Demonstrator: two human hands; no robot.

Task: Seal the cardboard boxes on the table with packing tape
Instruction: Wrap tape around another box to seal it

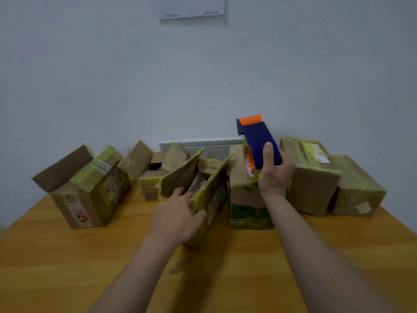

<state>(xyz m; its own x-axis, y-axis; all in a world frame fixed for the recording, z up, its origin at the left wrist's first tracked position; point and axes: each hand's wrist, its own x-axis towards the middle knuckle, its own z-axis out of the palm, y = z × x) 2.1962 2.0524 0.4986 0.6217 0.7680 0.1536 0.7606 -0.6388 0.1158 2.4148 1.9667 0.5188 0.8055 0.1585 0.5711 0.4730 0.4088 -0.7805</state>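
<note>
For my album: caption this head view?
Left hand grips an open box; right hand holds a blue tape dispenser.

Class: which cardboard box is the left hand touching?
The open middle box, flaps raised: the left hand grips its near end. The other open boxes stand further left.

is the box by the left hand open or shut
Open: the box has its flaps standing up, inside showing; the left hand grips its near end.
</note>
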